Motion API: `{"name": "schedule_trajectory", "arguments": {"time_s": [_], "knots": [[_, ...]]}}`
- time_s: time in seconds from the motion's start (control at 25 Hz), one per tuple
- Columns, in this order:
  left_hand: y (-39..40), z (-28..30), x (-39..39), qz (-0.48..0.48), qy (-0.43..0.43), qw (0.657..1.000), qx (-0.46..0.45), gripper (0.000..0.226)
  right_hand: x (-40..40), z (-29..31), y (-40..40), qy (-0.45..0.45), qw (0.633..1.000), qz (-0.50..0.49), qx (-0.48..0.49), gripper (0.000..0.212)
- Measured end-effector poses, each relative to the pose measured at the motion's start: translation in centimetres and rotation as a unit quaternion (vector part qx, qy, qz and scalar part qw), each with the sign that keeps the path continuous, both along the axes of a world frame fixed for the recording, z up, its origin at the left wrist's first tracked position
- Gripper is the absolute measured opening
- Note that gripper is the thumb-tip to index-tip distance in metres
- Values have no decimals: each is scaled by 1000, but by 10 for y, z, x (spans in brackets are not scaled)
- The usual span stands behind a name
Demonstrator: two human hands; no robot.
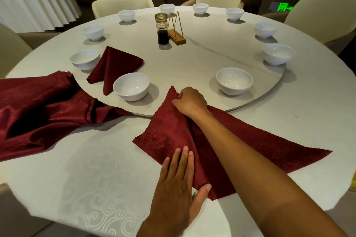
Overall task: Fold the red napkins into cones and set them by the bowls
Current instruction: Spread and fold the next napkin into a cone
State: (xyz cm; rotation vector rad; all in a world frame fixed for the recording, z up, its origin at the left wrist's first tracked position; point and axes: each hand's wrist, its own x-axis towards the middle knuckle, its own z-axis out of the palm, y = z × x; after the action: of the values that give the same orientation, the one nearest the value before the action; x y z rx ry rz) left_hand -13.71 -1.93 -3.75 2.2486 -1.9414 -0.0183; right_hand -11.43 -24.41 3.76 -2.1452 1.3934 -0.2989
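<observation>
Head view: red napkin [173, 132] under flat left hand [175, 179], tip pinched by right hand [189, 101].

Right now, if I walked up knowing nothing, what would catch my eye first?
The dark red napkin spread at the table's near edge, with the right hand pinching its far corner and the left hand pressing its near fold flat. Next, the heap of red napkins at left, then the folded napkin lying between two white bowls.

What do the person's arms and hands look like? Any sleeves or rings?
Both arms are bare, with no sleeves in view. The left hand and right hand show no gloves, rings, watch or bracelet. The nails look short and plain.
</observation>
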Motion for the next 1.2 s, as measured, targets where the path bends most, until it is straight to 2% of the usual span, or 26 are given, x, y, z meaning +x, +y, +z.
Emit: {"name": "schedule_trajectory", "arguments": {"time_s": [0.12,0.2,0.28,0.36,0.44,0.52,0.6,0.68,0.72,0.8,0.84,0.92,1.04,1.2], "knots": [[0,1,3,-5,14,1000,6,89,10,-9,-9,7,999,-13,-31,5],[0,1,3,-9,21,1000,6,91,0,-11,-6,-12,995,0,-95,22],[0,-2,3,-7,31,999,8,94,-40,-7,7,-82,983,26,-160,27],[0,-2,5,-9,38,999,4,97,-115,-6,18,-129,975,87,-159,30],[0,-4,3,-16,33,999,0,100,-215,-8,26,-83,980,149,-98,53],[1,-5,4,-21,19,1000,1,102,-300,-10,26,41,976,199,-80,65],[0,-6,5,-25,8,1000,-4,102,-347,-12,23,150,960,205,-121,58],[0,-5,3,-35,2,999,-1,103,-369,-12,13,141,959,192,-152,43],[1,-4,2,-37,3,999,2,103,-373,-9,9,88,972,173,-132,37],[2,0,2,-37,9,999,16,103,-375,2,-2,-80,994,79,-15,33],[2,2,1,-38,11,999,21,103,-371,10,-9,-147,988,43,33,32],[4,5,5,-41,6,999,34,102,-347,31,-26,-226,973,27,41,25],[8,4,13,-40,3,998,49,100,-274,70,-54,-213,973,85,-9,25],[11,6,12,-26,27,999,34,100,-140,93,-70,-140,973,182,2,32]]}}
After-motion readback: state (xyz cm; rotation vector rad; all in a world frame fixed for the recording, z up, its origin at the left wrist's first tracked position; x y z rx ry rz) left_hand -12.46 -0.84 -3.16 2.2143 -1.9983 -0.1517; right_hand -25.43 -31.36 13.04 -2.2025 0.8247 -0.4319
